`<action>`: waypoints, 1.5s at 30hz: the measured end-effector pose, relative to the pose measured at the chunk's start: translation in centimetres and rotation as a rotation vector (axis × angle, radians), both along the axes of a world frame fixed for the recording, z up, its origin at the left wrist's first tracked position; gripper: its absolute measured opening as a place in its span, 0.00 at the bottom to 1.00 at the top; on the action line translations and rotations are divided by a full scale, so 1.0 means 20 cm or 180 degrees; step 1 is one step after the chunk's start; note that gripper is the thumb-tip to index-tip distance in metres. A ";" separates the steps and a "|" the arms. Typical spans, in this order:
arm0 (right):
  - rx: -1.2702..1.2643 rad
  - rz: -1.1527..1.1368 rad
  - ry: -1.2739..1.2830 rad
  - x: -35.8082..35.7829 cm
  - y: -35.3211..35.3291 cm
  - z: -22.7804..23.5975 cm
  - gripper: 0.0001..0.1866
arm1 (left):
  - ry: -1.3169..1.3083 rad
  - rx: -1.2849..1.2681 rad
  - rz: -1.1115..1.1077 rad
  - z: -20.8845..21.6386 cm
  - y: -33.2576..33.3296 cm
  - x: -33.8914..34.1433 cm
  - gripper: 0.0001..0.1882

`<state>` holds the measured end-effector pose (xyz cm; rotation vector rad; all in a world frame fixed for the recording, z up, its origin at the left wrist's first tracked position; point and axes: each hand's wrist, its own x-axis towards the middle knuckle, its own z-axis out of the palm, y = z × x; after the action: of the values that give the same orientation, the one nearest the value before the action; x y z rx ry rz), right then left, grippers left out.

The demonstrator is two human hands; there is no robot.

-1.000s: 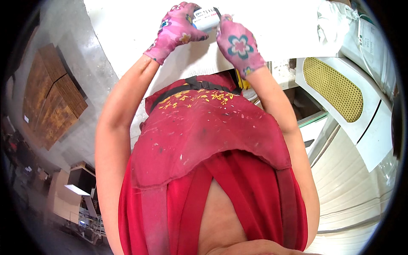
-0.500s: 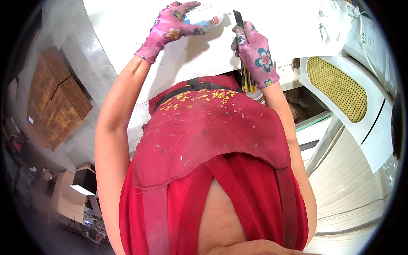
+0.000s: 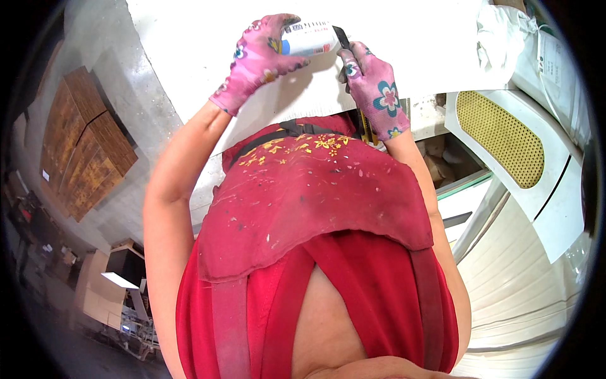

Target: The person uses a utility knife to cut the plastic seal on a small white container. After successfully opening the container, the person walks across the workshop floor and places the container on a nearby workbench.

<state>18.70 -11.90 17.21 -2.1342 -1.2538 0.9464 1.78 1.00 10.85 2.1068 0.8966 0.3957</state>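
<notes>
A white plastic bottle (image 3: 314,43) with a blue patch and printed label lies sideways in my left hand (image 3: 257,63). Thumb and fingers of that pink flowered glove wrap round its left end. My right hand (image 3: 374,88), in a matching glove, is closed on a utility knife (image 3: 341,38). Its dark blade points up and away, close against the bottle's right end; whether it touches I cannot tell. Yellow-and-black parts show below the right hand, by the apron's edge. Both hands are above a white work surface (image 3: 189,63).
White plastic bags (image 3: 499,38) lie at the far right, above a white panel with a yellow woven inset (image 3: 502,139). An open drawer or box (image 3: 451,164) sits beside my right forearm. Brown wooden panels (image 3: 88,145) stand at the left. A red apron (image 3: 315,189) covers my front.
The bottle and my left hand have moved right and slightly nearer. My right hand has shifted slightly left and nearer, bringing the knife blade close to the bottle's right end.
</notes>
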 end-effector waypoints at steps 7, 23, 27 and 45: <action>-0.0208 0.0142 -0.0336 -0.01 -0.03 0.01 0.12 | -0.0104 0.0659 0.0039 0.01 -0.18 -0.03 0.38; -0.0543 -0.0061 -0.0073 -0.03 -0.07 -0.04 0.13 | -0.0093 0.0854 0.0232 0.00 -0.17 -0.07 0.36; -0.0645 0.0138 -0.0404 -0.06 -0.06 0.01 0.15 | -0.0425 0.0840 0.0412 -0.01 -0.18 -0.08 0.35; -0.1106 0.0839 -0.1088 -0.10 0.02 0.17 0.11 | 0.0169 0.0158 0.0079 0.07 -0.16 -0.04 0.42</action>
<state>16.76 -11.40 20.60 -2.5238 -1.6724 0.9938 0.94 -2.17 12.25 2.1621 0.9534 0.3799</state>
